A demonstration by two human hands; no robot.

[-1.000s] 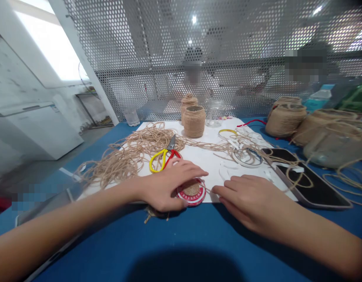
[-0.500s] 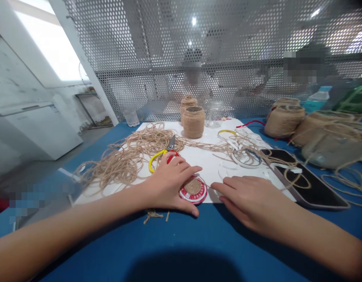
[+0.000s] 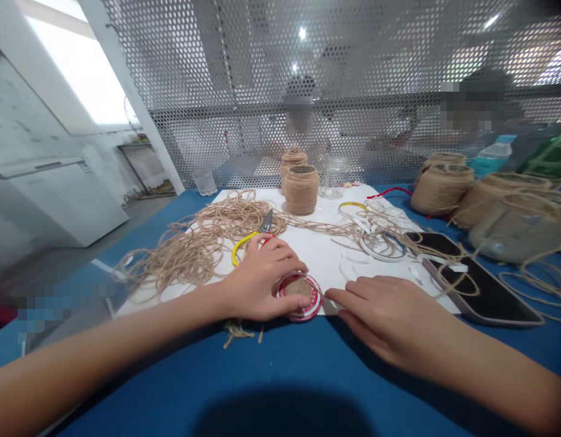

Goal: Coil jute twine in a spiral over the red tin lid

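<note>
A round red-and-white lid (image 3: 315, 307) with a flat coil of twine (image 3: 295, 289) in its middle lies at the near edge of the white sheet. My left hand (image 3: 266, 279) is closed over it from the left, its thumb lying across the coil and its fingers along the far rim. Just to the right, my right hand (image 3: 384, 311) pinches what looks like the twine's thin end, running to the lid; its fingertips are partly hidden. Scissors (image 3: 240, 247) with yellow and red handles lie behind my left hand, partly covered by it.
Loose twine (image 3: 189, 249) is heaped at the left on the white sheet (image 3: 321, 243). Twine-wrapped jars (image 3: 301, 191) stand at the back, more (image 3: 443, 189) at the right. A phone (image 3: 490, 291) lies right of my right hand. A perforated metal screen (image 3: 244, 91) rises behind.
My left thumb has swung up from the table side onto the coil, and the left fingers have drawn in round the lid. My right hand has barely moved.
</note>
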